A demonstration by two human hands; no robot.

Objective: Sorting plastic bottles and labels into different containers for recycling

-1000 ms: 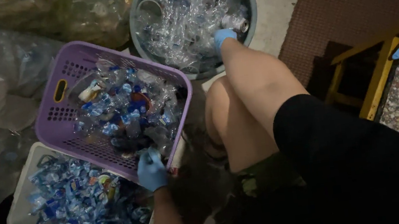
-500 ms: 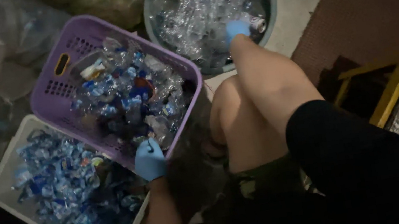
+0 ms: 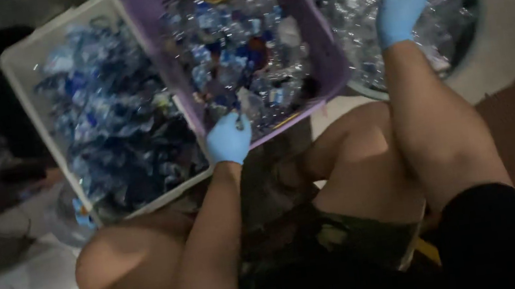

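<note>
Left grip [image 3: 228, 140] pinching purple basket [image 3: 325, 56] rim, forearm outstretched.

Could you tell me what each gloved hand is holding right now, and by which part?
The left hand grips the purple basket by its near rim. The right hand reaches into the round tub; any hold cannot be told.

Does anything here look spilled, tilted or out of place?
The purple basket sits askew, its edge overlapping the white crate of blue wrappers. The left hand is at its near rim. The right hand reaches into the round tub. No spill is visible.
</note>
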